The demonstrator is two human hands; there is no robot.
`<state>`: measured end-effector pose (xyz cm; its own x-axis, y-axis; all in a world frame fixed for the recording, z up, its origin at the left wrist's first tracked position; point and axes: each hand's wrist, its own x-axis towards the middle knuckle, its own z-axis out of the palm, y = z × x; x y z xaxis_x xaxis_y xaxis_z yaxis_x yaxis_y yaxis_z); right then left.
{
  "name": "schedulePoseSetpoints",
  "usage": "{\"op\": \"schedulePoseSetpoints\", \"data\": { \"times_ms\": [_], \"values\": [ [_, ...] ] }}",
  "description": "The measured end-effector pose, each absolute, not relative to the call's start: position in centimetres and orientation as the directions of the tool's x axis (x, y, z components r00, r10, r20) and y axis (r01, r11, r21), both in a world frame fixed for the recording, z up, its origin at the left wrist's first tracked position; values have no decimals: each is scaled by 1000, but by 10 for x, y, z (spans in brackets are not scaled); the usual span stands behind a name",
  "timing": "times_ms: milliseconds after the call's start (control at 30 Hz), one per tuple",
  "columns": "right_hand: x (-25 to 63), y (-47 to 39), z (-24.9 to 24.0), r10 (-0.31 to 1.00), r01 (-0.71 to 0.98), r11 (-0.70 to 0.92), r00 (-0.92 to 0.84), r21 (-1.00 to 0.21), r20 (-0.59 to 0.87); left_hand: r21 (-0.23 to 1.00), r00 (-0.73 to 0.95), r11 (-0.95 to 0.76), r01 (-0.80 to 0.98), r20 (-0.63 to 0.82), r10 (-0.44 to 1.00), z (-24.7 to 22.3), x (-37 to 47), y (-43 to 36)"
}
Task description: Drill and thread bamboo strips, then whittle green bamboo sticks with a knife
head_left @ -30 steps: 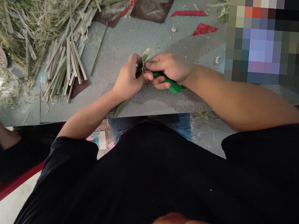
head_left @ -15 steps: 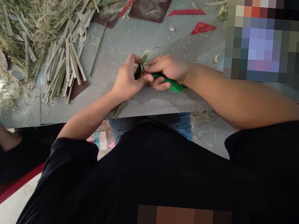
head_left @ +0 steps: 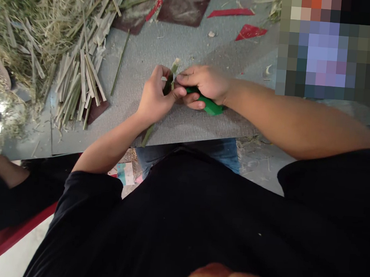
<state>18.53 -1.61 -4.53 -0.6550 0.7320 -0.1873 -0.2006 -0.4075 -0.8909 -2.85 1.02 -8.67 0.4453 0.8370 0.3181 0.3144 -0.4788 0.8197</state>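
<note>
Over the grey table, my left hand (head_left: 159, 93) pinches a thin green strip (head_left: 174, 67). The strip's pale tip sticks up past the fingers, and its lower end shows below the wrist near the table's front edge. My right hand (head_left: 205, 86) is closed round a green-handled tool (head_left: 212, 107), whose handle points down and right. Its thumb and forefinger are at the strip, close to the left hand's fingertips. The tool's working end is hidden between the hands.
A bundle of cut strips (head_left: 80, 87) lies left on the table (head_left: 125, 116), beside a heap of shavings (head_left: 50, 12). Dark square sheets (head_left: 185, 6) and red scraps (head_left: 251, 32) lie at the back. A co-worker's arm (head_left: 3, 167) is at the far left.
Both hands have shifted slightly left with the strip and the green tool. The strip's pale tip is now further left and a little higher.
</note>
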Motion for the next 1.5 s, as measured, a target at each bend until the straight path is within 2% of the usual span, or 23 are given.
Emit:
{"op": "schedulePoseSetpoints", "data": {
  "times_ms": [100, 233, 300, 367, 467, 533, 633, 733, 1033, 1367, 1500],
  "values": [
    [193, -13, -46, 631, -119, -446, -745, -887, -218, 835, 457, -468, 291, 308, 835, -88, -27, 8],
    [198, -9, -50, 587, -125, -438, -790, -890, -178, 847, 461, -453, 278, 296, 837, -88, -27, 6],
    [196, -9, -50, 603, -128, -437, -776, -890, -184, 841, 461, -459, 287, 299, 835, -89, -27, 7],
    [191, -11, -47, 682, -165, -420, -706, -893, -190, 826, 450, -480, 294, 323, 832, -89, -28, 10],
    [182, -15, -41, 810, -241, -338, -566, -910, -151, 814, 423, -506, 286, 367, 829, -90, -27, 15],
    [180, -16, -38, 848, -264, -277, -520, -924, -106, 823, 410, -503, 263, 377, 831, -91, -26, 17],
    [185, -15, -36, 821, -211, -238, -565, -948, -80, 854, 434, -464, 235, 335, 836, -90, -25, 19],
    [193, -12, -38, 737, -129, -229, -671, -965, -85, 870, 471, -428, 243, 280, 836, -87, -27, 20],
    [194, -10, -44, 621, -96, -232, -780, -968, -72, 864, 532, -442, 241, 263, 805, -78, -29, 14],
    [194, -7, -47, 612, -73, -246, -785, -967, -96, 864, 565, -437, 251, 235, 791, -77, -32, 16],
    [189, -6, -50, 721, -99, -198, -688, -975, -77, 856, 528, -440, 272, 250, 812, -86, -33, 24]
  ]
}}
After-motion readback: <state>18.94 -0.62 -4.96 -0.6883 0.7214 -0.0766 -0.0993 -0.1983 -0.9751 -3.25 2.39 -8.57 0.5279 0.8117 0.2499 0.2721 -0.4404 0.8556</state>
